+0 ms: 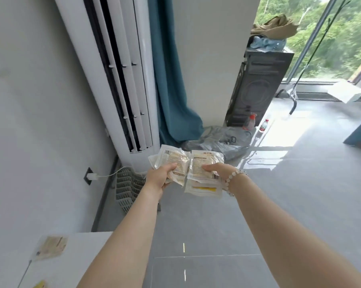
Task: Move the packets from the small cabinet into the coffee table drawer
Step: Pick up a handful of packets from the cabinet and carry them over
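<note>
Both arms reach forward over the grey floor. My left hand [162,175] grips a bundle of clear plastic packets [171,161] with pale contents, thumb on top. My right hand [215,170] grips a second stack of packets [202,175], thumb pressed on the top one; a yellow-striped packet [204,190] shows at the bottom of that stack. The two bundles sit side by side, touching. Another packet [51,247] lies on the white cabinet top [78,265] at the lower left. The coffee table drawer is out of view.
A tall white air conditioner [121,75] stands ahead by a teal curtain [171,90]. A grey slatted basket [127,190] sits at its foot. Plastic bags [219,142], bottles [263,125] and a black appliance [256,86] line the wall. Grey tiled floor [279,194] stretches right.
</note>
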Tool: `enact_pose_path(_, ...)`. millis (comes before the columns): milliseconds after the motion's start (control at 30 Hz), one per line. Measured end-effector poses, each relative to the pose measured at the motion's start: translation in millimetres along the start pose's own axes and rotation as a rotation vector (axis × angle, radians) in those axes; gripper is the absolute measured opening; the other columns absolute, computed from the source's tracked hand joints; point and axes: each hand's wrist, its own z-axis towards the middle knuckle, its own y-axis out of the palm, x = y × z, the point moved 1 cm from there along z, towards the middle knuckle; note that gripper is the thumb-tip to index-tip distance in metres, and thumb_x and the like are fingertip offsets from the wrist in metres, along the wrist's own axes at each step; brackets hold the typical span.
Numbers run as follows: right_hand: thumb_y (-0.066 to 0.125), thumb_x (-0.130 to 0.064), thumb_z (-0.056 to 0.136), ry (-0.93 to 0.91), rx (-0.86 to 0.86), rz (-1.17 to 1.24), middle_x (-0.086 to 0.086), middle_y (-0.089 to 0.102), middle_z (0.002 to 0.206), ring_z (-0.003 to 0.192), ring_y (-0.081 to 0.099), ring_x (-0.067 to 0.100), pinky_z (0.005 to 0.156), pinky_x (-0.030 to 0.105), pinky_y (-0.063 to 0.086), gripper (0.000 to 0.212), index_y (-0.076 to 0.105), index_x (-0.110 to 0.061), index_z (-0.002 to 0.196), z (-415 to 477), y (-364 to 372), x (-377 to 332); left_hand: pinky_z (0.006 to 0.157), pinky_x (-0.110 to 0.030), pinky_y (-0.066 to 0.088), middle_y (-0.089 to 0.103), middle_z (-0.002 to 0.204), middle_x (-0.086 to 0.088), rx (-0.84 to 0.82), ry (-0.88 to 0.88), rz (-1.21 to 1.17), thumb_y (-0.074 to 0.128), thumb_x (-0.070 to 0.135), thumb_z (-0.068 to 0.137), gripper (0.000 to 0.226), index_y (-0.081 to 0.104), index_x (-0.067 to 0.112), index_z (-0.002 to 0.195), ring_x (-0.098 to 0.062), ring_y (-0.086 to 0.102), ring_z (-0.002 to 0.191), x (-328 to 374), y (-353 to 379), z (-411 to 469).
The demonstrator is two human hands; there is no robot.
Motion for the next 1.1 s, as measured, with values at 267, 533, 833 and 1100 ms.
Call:
enact_pose_path(267,0.071,-0.024,0.084,0.002,0.156,0.182,0.001,0.053,0.105,0.1,0.05,0.02,0.082,0.028,0.04,0.033,0.057,-0.008,0.109,-46,-137,26,0.046,-0.018,0.045,0.066,0.082,-0.007,-0.162,-0.06,0.136,0.067,0.005,0.082,0.005,0.067,0.005,0.088,-0.018,0.061,0.068,-30,148,-8)
enact_pose_path(533,0.072,-0.023,0.081,-0.007,0.314,0.349,0.005,0.061,0.113,0.105,0.057,0.021,0.101,0.037,0.044,0.03,0.063,-0.005,0.105,-71,-260,76,0.045,-0.015,0.041,0.061,0.074,-0.004,-0.379,-0.114,0.326,0.064,0.004,0.084,0.004,0.064,0.007,0.084,-0.013,0.055,0.059,-76,286,-29)
enact_pose_path(833,0.072,-0.016,0.083,-0.013,0.516,0.542,0.01,0.065,0.118,0.11,0.06,0.026,0.094,0.034,0.049,0.023,0.067,-0.007,0.103,-109,-354,148,0.063,-0.021,0.046,0.057,0.082,-0.006,-0.554,-0.209,0.519,0.067,0.007,0.082,0.007,0.064,0.012,0.08,-0.017,0.054,0.071,-144,398,-60)
enact_pose_path(1100,0.085,-0.036,0.045,0.013,0.625,0.705,0.007,0.067,0.119,0.113,0.061,0.023,0.106,0.038,0.042,0.067,0.073,-0.008,0.104,-115,-404,219,0.05,-0.016,0.041,0.042,0.065,-0.001,-0.694,-0.28,0.725,0.069,0.008,0.082,0.018,0.055,0.014,0.073,-0.013,0.041,0.058,-192,466,-83)
